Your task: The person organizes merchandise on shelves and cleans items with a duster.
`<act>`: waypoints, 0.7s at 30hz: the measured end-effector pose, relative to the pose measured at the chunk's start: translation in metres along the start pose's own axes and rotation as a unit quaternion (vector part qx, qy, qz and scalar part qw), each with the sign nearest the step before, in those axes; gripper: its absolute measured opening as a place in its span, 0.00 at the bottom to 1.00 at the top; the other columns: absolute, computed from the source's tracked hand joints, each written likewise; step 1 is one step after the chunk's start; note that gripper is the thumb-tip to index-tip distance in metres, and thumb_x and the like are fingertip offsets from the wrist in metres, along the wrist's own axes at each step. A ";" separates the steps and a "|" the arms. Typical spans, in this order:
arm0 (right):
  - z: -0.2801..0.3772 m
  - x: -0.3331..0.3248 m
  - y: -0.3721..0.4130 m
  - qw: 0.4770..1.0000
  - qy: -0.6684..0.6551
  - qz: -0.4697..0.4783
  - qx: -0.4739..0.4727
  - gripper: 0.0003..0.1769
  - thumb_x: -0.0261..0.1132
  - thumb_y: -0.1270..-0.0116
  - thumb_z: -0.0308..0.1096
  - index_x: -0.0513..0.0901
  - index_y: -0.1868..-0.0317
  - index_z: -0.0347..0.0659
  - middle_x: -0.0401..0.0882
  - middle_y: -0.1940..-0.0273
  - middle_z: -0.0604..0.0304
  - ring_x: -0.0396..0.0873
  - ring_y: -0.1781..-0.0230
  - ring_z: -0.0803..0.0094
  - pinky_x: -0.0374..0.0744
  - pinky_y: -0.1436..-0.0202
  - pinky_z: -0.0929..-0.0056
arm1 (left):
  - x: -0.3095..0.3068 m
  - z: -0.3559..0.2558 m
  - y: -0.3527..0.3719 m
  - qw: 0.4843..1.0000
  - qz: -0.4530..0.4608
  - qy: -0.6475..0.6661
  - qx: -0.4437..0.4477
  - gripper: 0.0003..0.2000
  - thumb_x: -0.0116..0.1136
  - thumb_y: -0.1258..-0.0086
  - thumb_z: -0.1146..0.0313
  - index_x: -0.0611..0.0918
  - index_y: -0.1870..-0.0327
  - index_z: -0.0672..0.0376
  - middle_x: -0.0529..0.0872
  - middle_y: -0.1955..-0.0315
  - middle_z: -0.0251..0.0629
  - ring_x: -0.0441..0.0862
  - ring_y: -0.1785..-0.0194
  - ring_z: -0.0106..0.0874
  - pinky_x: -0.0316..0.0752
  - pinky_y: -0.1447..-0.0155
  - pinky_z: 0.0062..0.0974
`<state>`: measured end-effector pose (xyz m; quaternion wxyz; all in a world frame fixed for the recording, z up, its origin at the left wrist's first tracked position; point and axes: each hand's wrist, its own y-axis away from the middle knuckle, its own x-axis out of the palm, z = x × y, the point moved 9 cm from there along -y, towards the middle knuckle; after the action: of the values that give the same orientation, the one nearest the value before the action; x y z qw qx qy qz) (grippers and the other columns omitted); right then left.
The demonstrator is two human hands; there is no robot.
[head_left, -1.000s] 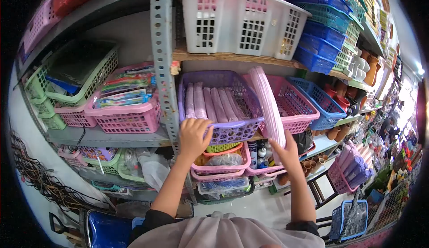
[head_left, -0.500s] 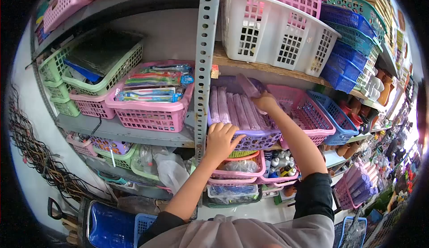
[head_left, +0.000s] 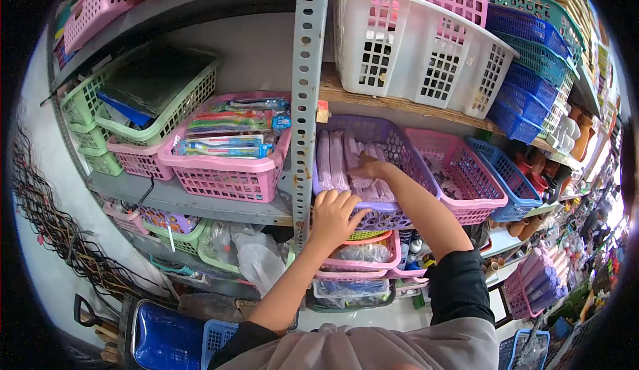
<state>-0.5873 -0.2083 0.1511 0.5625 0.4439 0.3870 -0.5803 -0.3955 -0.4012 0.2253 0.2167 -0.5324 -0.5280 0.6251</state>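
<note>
A purple basket (head_left: pixel 394 218) on the right-hand shelf holds a row of long pale-pink packets (head_left: pixel 324 163) in clear plastic wrapping. My left hand (head_left: pixel 333 218) grips this basket's front rim, fingers hooked over it and thumb out to the right. Inside the basket, my right hand (head_left: pixel 374 169) is closed on one of the packets among the others, its fingertips partly hidden. Right beside it stands a pink basket (head_left: pixel 476 205) with small pale items at its bottom.
A perforated metal post (head_left: pixel 305 103) rises left of the purple basket. Beyond it, a pink basket (head_left: pixel 226 182) holds packaged toothbrushes. Overhead, a large white basket (head_left: pixel 403 43) sits on a wooden shelf. More baskets fill the shelf below, and a blue basket (head_left: pixel 509 187) is at the right.
My right hand has come down and left, lowering a raised packet onto the row in the purple basket. My left hand stays at the rim. The view has shifted slightly.
</note>
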 end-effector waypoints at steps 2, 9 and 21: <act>0.002 -0.007 0.001 1.000 -0.023 -0.003 -0.020 0.57 0.72 0.48 0.54 0.49 0.30 0.29 0.78 0.53 0.38 0.80 0.55 0.54 0.83 0.63 0.64 | 0.000 0.000 0.001 1.000 -0.004 -0.002 0.004 0.14 0.64 0.41 0.55 0.80 0.66 0.56 0.77 0.70 0.34 0.72 0.64 0.35 0.66 0.53 0.36; 0.004 0.010 0.026 0.970 -0.168 0.172 0.037 0.53 0.75 0.50 0.53 0.55 0.36 0.32 0.78 0.63 0.44 0.81 0.71 0.62 0.82 0.74 0.65 | -0.001 -0.001 -0.001 1.000 0.005 -0.007 -0.004 0.13 0.64 0.42 0.55 0.81 0.67 0.56 0.77 0.71 0.34 0.72 0.65 0.36 0.65 0.53 0.36; -0.004 0.007 0.000 0.985 -0.092 0.140 0.043 0.44 0.65 0.43 0.63 0.67 0.41 0.33 0.81 0.64 0.45 0.83 0.72 0.58 0.83 0.71 0.61 | 0.001 -0.002 0.000 1.000 0.005 -0.010 -0.003 0.13 0.64 0.42 0.55 0.81 0.66 0.56 0.78 0.70 0.34 0.71 0.64 0.36 0.65 0.52 0.36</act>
<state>-0.5864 -0.2065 0.1429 0.6520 0.4617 0.2424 -0.5504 -0.3939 -0.4000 0.2250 0.2066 -0.5291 -0.5294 0.6302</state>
